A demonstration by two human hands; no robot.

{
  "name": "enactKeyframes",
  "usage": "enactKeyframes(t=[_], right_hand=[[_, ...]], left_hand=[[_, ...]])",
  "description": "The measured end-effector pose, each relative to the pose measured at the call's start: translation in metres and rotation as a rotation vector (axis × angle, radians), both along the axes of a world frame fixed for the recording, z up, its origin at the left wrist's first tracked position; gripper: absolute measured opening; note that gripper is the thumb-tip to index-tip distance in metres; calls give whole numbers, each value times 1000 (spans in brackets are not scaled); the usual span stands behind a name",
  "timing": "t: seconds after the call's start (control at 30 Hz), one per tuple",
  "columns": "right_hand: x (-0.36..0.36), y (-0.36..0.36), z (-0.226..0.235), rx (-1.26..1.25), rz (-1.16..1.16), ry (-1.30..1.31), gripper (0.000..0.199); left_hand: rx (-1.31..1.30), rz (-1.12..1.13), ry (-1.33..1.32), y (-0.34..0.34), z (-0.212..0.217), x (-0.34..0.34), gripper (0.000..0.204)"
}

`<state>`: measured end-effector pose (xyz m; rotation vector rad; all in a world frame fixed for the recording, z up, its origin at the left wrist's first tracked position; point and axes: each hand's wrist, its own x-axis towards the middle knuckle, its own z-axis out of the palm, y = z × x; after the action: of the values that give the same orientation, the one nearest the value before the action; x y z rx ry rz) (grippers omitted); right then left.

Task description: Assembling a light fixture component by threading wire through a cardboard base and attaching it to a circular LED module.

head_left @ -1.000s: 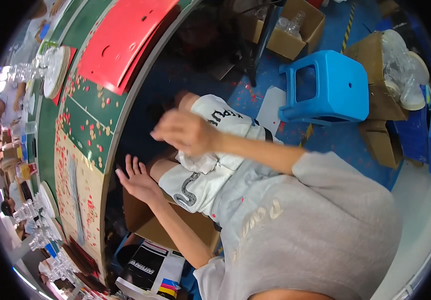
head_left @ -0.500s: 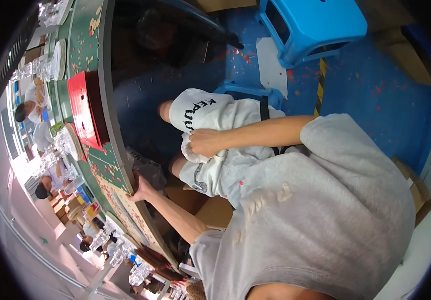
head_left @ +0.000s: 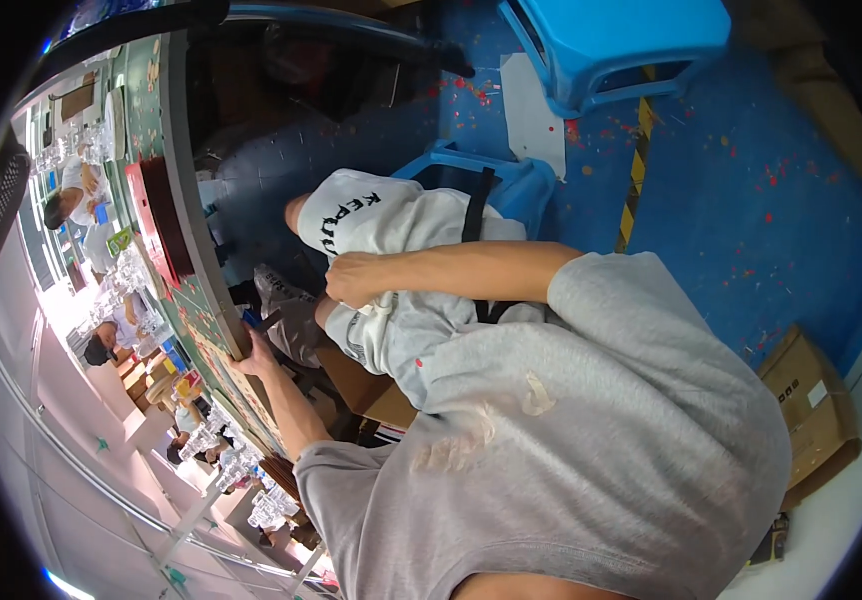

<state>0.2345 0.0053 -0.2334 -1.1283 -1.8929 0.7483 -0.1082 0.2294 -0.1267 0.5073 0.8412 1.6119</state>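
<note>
My left hand point(head_left: 259, 362) grips the near edge of a green-topped table point(head_left: 179, 130), its fingers curled at the rim and partly hidden. In my lap, my right hand point(head_left: 353, 280) is closed over bunched white fabric of my shorts point(head_left: 411, 215); its fingertips are out of sight. Small flat coloured pieces lie scattered on the tabletop. A red tray-like object point(head_left: 149, 222) with a dark side stands at the table edge, beyond my left hand. I sit with my knees turned toward the table.
Blue plastic stools stand here, one behind me point(head_left: 641, 45), another point(head_left: 526, 195) beside my legs. Below the table are a cardboard box point(head_left: 366, 385) and a whitish plastic bag point(head_left: 286, 310). Another cardboard box point(head_left: 811, 430) is at right. Other people sit across the table.
The view has shifted, so my body and the table appear further left, and more of the right-hand cardboard box shows. Both hands keep their places on the table edge and the shorts.
</note>
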Motion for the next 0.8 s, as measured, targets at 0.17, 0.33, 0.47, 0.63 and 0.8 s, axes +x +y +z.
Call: enactKeyframes(t=[0.17, 0.33, 0.47, 0.63, 0.8], right_hand=[[11, -5, 3, -47, 34, 20, 21], [6, -2, 8, -39, 50, -67, 21], [7, 0, 4, -61, 70, -26, 20], [1, 0, 5, -28, 80, 47, 22], [11, 1, 2, -89, 112, 55, 23]], left_hand=[[-30, -7, -50, 0, -4, 6, 62], [-14, 6, 99, 5, 7, -5, 60], [39, -103, 91, 6, 2, 2, 61], [101, 41, 265, 1, 6, 1, 61], [2, 110, 143, -15, -7, 44, 63]])
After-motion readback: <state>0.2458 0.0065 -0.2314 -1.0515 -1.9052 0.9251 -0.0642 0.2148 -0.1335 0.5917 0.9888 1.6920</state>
